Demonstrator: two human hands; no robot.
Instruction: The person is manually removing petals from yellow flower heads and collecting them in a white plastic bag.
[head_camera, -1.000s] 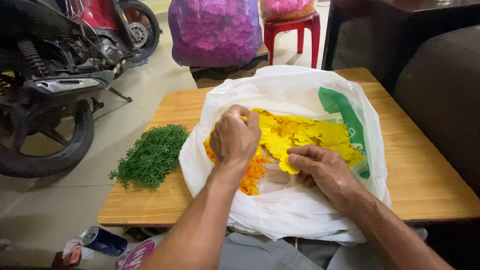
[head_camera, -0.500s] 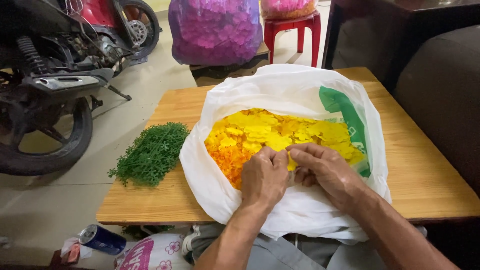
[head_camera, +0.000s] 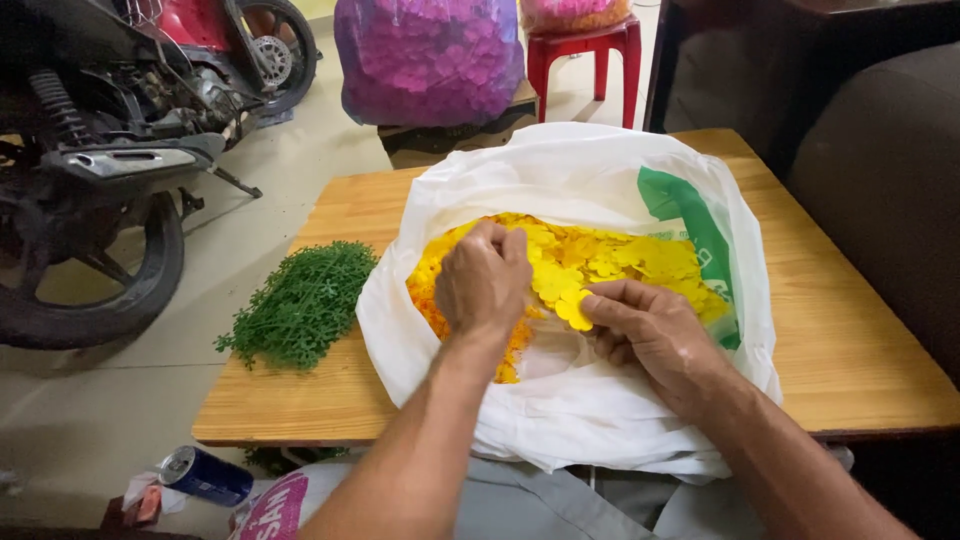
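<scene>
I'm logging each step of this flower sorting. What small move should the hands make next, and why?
Probably lift the left hand out with a pinch of yellow petals. It lies knuckles-up in the pile inside the white bag, while the right hand already holds one petal piece at its fingertips.

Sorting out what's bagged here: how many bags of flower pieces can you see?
3. A white bag of yellow pieces lies open on the table under both hands; a purple-filled bag sits on the floor beyond; a pink-filled one tops the red stool, mostly cropped.
</scene>
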